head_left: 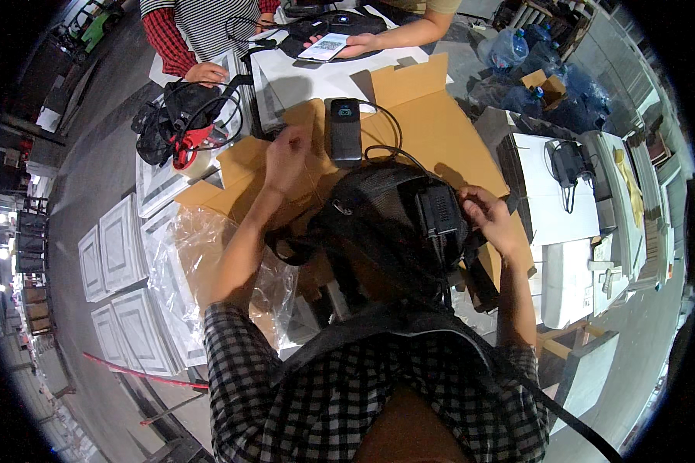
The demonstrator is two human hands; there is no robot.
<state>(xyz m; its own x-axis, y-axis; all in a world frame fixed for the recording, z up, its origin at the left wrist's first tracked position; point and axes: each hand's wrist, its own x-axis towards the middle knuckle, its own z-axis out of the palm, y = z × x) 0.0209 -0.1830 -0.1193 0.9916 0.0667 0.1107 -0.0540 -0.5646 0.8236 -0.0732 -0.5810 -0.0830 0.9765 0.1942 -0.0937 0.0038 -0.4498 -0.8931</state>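
Note:
In front of my chest is a black mesh bag (pixel 378 202) with straps and a dark ribbed device (pixel 438 211) on its right part. My left hand (pixel 289 154) hovers over the cardboard, left of a black power bank (pixel 346 133) with a lit display. Its fingers are curled in and slightly blurred; what they hold, if anything, I cannot make out. A black cable (pixel 398 127) loops from the power bank toward the bag. At the bag's right edge is my right hand (pixel 486 220), its fingers loosely bent and apart, close to or touching the bag.
Unfolded brown cardboard (pixel 440 127) covers the work surface, with clear plastic film (pixel 185 262) at left. Beyond lie a tape roll (pixel 193 160) and a black strapped bundle (pixel 181 116). Two people stand opposite; one hand holds a phone (pixel 324 48). White boxes (pixel 552 181) stand right.

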